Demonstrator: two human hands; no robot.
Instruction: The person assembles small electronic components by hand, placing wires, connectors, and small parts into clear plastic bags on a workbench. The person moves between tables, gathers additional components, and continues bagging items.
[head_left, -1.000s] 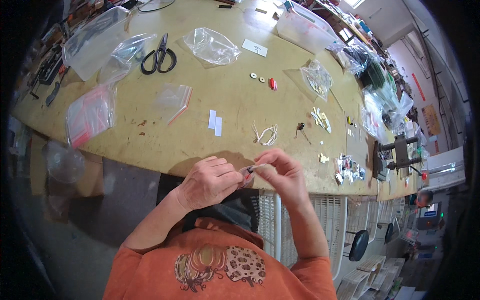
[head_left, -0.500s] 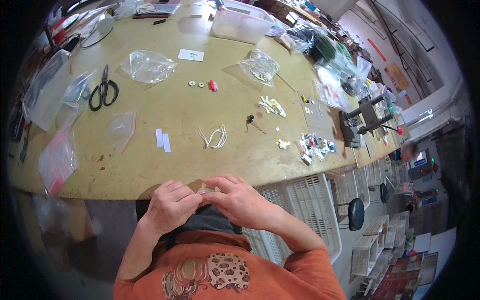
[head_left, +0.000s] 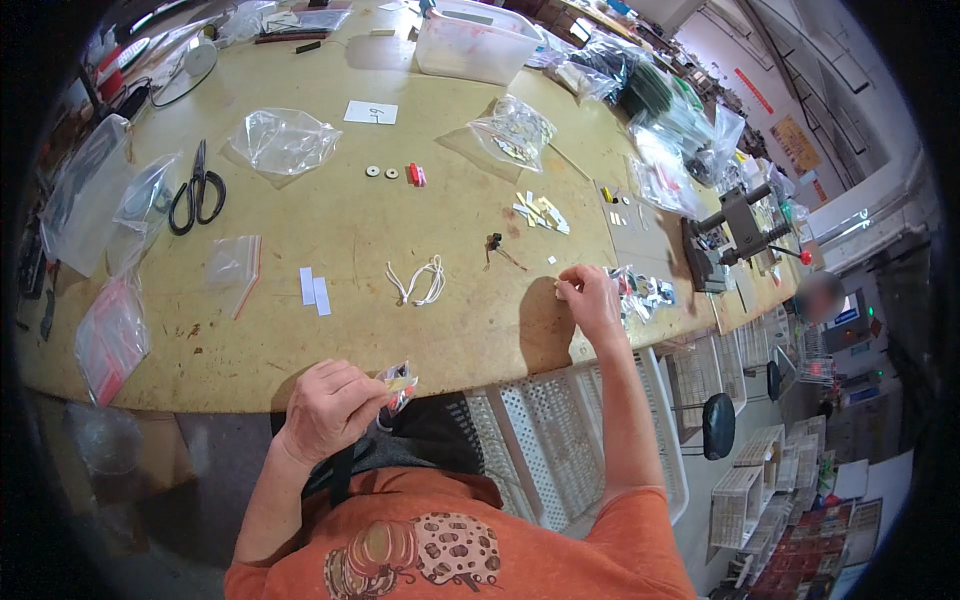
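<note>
My left hand (head_left: pixel 330 405) stays near my lap below the table edge, closed on a small clear bag (head_left: pixel 400 385) with red and yellow bits in it. My right hand (head_left: pixel 588 298) reaches out over the tan table (head_left: pixel 470 330), its fingertips pinched on a tiny pale part at the right side. A pile of small parts in clear wrapping (head_left: pixel 642 288) lies just right of that hand. White cords (head_left: pixel 420 282) and a small black part (head_left: pixel 494 243) rest on the table to its left.
Black scissors (head_left: pixel 196 190), several clear plastic bags (head_left: pixel 282 140), two white strips (head_left: pixel 314 290), washers and a red piece (head_left: pixel 414 174) lie on the table. A clear bin (head_left: pixel 472 44) stands far back. A black press tool (head_left: pixel 728 240) is at the right edge.
My hands were together at the table edge; now the right one has reached out right onto the table while the left stays low with the bag. The view has shifted rightward.
</note>
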